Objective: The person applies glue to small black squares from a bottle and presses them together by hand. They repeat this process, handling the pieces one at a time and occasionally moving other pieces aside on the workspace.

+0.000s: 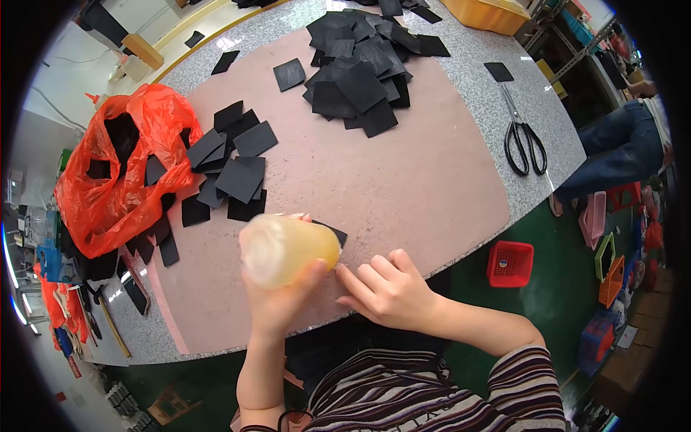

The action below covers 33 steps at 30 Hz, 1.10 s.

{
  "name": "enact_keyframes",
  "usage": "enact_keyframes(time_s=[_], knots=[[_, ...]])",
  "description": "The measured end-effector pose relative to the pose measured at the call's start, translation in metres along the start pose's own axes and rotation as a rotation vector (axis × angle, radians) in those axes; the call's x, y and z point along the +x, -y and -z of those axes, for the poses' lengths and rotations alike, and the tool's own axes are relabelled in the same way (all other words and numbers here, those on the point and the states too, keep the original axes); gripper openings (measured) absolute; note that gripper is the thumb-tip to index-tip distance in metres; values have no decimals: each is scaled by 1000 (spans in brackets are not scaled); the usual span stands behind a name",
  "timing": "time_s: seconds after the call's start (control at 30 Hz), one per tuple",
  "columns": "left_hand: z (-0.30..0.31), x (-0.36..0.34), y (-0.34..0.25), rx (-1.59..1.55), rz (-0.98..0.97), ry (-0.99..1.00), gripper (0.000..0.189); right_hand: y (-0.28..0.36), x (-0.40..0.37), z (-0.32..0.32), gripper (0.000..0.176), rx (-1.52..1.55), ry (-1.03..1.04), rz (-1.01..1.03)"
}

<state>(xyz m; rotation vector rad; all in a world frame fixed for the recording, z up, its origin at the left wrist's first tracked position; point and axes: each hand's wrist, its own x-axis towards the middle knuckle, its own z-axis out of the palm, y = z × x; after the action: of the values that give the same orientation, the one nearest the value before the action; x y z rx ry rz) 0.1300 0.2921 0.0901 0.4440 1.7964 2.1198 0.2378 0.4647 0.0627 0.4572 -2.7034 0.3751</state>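
Observation:
My left hand [283, 297] is wrapped round a translucent plastic bottle [291, 250] with yellowish contents. The bottle is tipped over, its base facing up and left, its narrow end low and to the right. Partly behind it lies a black square piece [332, 231], just above the pink mat. My right hand [389, 289] is closed close to the bottle's lower end, fingers curled, index fingertip and thumb pointing left. Whatever may be between those fingers is too small or hidden to make out.
Black square pieces form a large heap [360, 65] and a smaller pile [234, 165] on the pink mat [425, 165]. A red plastic bag [93, 209] holds more. Scissors [524, 144] lie right; a red basket [510, 263] stands below the table edge. Another person's jeans [619, 151] show far right.

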Motion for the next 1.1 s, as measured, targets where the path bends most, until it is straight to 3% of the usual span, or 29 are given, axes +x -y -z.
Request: enact_keyframes(time_s=[0.07,0.2,0.23,0.33,0.37,0.47,0.53,0.6,0.67,0.7,0.8,0.83,0.93,1.0,1.1], knots=[[0,2,3,259,-222,95,69,0,1,2,46,57,25,-13],[0,8,-9,-62,31,-224,69,4,2,-3,47,54,-18,-45],[1,7,-5,43,10,-230,71,4,3,-4,44,16,-15,-28],[-4,3,-5,560,-347,117,67,3,2,-5,40,-39,8,22],[-12,5,-2,578,-388,175,64,1,-1,-8,39,-24,16,41],[1,17,5,698,-355,143,61,2,2,-7,36,-37,2,38],[9,29,-4,740,-329,-99,50,4,3,-7,35,-39,-31,26],[15,26,-11,807,-427,-121,56,4,3,-14,37,-25,-72,28],[0,12,-15,640,-441,108,56,3,3,-8,32,-30,15,47],[1,7,-11,670,-355,220,55,2,2,-5,30,-31,64,67],[26,17,-3,695,-314,31,52,3,4,-9,27,-38,2,38],[38,21,-9,895,-337,-25,57,4,5,-8,26,25,-11,3],[56,19,-15,550,-370,-240,64,-8,27,-1,29,200,-74,-144],[56,7,-20,489,-383,-221,68,-25,54,11,31,317,-126,-322],[64,-10,-21,404,-365,-219,70,-40,70,-5,24,457,102,-242]])
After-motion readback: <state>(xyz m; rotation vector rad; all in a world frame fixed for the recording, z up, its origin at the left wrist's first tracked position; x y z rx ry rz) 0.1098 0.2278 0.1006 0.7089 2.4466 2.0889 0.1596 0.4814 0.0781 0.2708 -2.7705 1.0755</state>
